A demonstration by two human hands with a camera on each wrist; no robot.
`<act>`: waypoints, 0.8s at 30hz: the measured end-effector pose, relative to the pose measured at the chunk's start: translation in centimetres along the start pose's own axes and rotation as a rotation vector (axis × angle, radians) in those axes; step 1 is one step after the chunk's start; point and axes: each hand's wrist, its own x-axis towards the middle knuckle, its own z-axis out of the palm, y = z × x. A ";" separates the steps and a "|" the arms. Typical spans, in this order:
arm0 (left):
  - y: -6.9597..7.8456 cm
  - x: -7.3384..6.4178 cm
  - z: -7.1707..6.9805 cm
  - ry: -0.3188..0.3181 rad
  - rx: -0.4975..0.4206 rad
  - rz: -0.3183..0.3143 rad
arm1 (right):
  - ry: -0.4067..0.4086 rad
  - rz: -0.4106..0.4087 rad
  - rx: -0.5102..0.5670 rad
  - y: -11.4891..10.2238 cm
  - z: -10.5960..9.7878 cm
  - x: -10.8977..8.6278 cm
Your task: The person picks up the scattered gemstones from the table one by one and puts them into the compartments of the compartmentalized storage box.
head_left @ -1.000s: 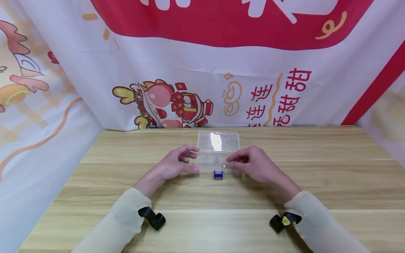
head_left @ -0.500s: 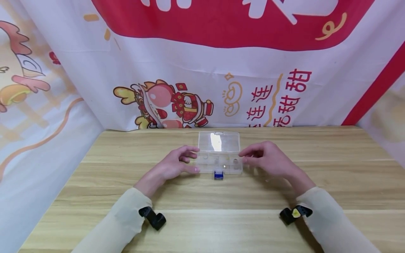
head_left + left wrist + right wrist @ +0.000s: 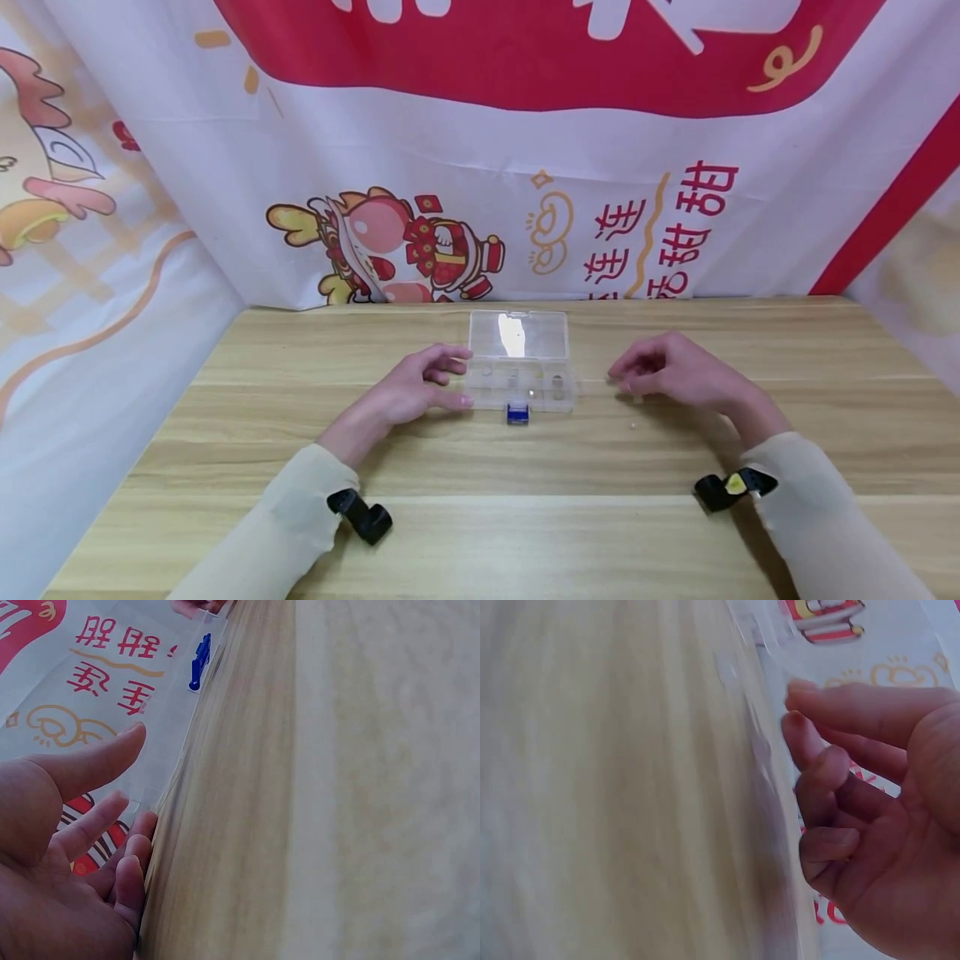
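Observation:
A clear plastic compartment box [image 3: 487, 402] lies on the table in the head view, its transparent lid [image 3: 487, 333] raised at the back and a blue latch [image 3: 517, 414] at the front. Small pieces, including a dark round one [image 3: 557, 382], lie in some compartments. My left hand [image 3: 416, 385] rests at the box's left end, thumb and index finger reaching its two corners. To the right of the box, my right hand [image 3: 671, 371] hovers low over the table with loosely bent fingers; nothing shows between the fingertips of the right hand [image 3: 870, 780] in the right wrist view.
Tiny clear pieces, one of them a small bead-like bit [image 3: 633, 426], lie on the wooden table [image 3: 525, 533] near the right hand. A printed cloth [image 3: 450, 142] hangs behind the table's back edge.
My right hand has moved from over the box's right compartments to the table on the right, uncovering the dark round piece. The left hand and box have stayed put.

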 end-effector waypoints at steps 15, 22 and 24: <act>0.1 0.0 0.0 -0.004 0.000 -0.001 | -0.109 0.057 -0.059 1.1 -1.5 -0.7; 0.1 0.0 0.0 -0.003 0.000 -0.005 | -0.117 0.051 -0.069 0.9 -1.3 -0.6; 0.1 -0.1 0.0 -0.002 0.001 -0.005 | -0.114 0.047 -0.072 0.9 -1.3 -0.6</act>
